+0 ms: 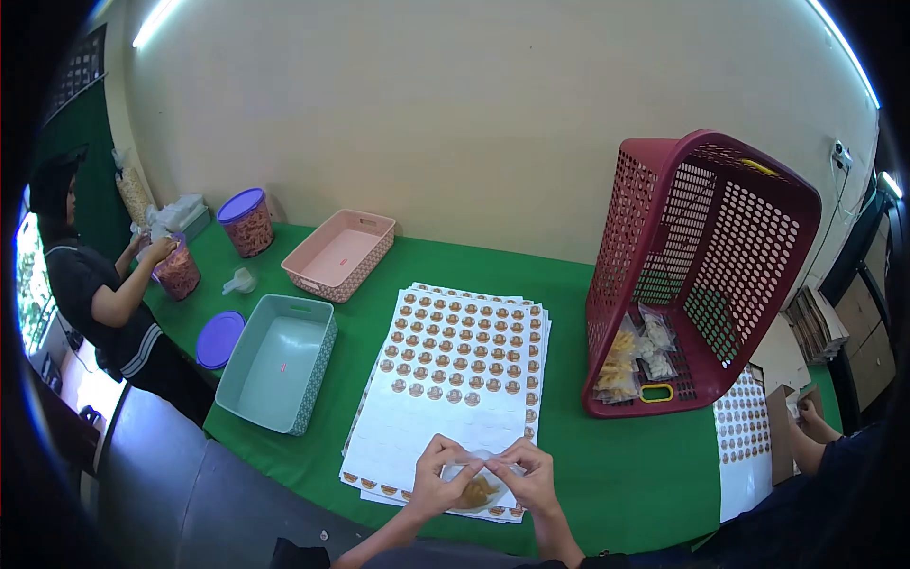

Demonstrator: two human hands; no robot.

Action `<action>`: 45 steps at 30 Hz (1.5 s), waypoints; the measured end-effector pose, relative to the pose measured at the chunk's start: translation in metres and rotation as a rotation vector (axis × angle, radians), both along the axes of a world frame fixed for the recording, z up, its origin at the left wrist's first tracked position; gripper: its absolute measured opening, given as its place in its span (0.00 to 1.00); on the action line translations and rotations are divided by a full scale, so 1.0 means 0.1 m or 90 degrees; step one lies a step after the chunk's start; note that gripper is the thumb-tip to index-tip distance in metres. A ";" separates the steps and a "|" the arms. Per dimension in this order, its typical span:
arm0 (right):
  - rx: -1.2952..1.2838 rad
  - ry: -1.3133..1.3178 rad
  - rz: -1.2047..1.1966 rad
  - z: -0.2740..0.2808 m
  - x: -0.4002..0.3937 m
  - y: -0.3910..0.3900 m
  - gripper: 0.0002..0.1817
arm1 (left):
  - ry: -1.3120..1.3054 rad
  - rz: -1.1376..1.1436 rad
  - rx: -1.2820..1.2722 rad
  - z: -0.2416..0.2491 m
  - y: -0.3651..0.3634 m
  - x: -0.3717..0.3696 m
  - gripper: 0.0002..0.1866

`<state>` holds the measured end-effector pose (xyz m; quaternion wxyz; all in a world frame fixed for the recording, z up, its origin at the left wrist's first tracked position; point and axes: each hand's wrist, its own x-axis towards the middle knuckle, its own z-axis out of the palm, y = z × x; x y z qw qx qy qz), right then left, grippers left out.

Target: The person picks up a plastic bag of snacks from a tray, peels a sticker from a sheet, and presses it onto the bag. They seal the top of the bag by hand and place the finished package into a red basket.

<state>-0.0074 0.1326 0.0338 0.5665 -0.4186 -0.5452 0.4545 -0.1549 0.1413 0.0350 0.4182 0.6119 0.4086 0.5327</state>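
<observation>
A small clear plastic bag (482,492) with yellowish-brown pieces in its bottom is held upright close in front of me. My left hand (440,481) pinches its top edge on one side between thumb and fingers. Opposite it, my right hand (528,477) pinches the same edge, the two thumbs nearly meeting. Behind and beneath the bag lies a stack of white sheets (417,430) with rows of round brown stickers. On the top sheet, the rows nearest me are bare of stickers.
A maroon basket (695,142) lies on its side, holding several filled bags (621,356). Left stand a mint tray (270,365), a pink tray (332,254) and a purple-lidded jar (246,228). One person (104,275) handles an open jar (178,275); another person's hand (810,422) is at right.
</observation>
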 end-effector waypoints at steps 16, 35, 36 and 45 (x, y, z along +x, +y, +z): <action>0.123 -0.049 -0.092 0.17 0.13 0.07 0.04 | -0.032 0.012 0.202 0.18 0.02 -0.09 0.07; 0.089 -0.049 0.104 0.33 -0.05 -0.14 0.11 | -0.029 -0.135 0.073 0.08 0.07 -0.09 0.30; 0.098 -0.065 0.100 0.33 -0.07 -0.14 0.13 | -0.051 -0.086 0.002 0.09 0.04 -0.08 0.24; 0.114 -0.091 -0.061 0.12 -0.16 -0.10 0.06 | -0.081 -0.172 -0.076 0.16 -0.01 -0.18 0.07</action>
